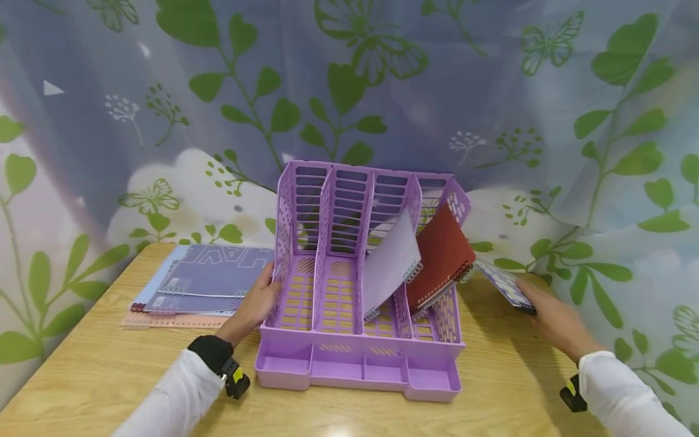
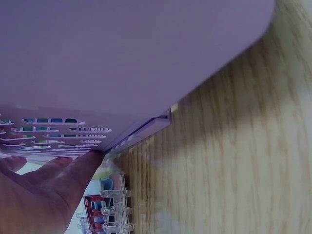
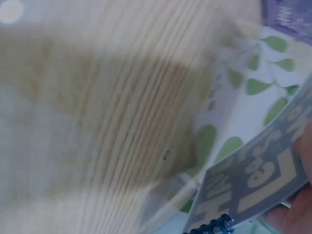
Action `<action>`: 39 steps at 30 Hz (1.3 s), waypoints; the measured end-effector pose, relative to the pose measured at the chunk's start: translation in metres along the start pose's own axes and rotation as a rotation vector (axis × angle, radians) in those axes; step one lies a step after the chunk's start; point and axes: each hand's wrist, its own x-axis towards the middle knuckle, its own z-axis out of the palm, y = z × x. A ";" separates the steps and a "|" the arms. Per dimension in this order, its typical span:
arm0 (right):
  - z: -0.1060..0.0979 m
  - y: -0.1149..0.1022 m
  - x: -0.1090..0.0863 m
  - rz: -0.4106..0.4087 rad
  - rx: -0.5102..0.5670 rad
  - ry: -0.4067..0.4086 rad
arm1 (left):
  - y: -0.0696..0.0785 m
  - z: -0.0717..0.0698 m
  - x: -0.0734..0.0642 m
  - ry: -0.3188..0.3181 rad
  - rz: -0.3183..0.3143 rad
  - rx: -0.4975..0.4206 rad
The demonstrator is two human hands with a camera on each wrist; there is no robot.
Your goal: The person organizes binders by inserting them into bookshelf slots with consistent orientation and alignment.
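Observation:
A purple desk organizer (image 1: 358,337) stands upright on the table, with tall slatted compartments and small trays along its front. My left hand (image 1: 258,303) touches its left side wall; the left wrist view shows the fingers (image 2: 80,170) extended against the slotted panel. On the right, my right hand (image 1: 554,315) grips a spiral notebook (image 1: 505,284) by its edge, just beside the organizer. Large pale letters cover that notebook's dark face in the right wrist view. A pale lilac spiral notebook (image 1: 392,261) and a red-brown spiral notebook (image 1: 443,255) lean in the two right compartments.
Left of the organizer lies a stack of notebooks, with a dark blue notebook (image 1: 213,276) on top and a peach one (image 1: 164,320) underneath. A curtain (image 1: 349,115) printed with leaves and butterflies hangs behind the wooden table (image 1: 109,376).

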 end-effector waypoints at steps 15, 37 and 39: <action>-0.072 -0.070 -0.064 -0.050 0.265 0.377 | 0.002 -0.001 -0.001 0.012 -0.023 0.063; -0.114 -0.162 -0.015 -0.581 0.492 0.442 | 0.021 -0.001 -0.009 -0.010 -0.056 0.064; -0.111 -0.169 -0.010 -0.560 0.482 0.455 | 0.011 -0.003 -0.005 0.000 -0.055 0.084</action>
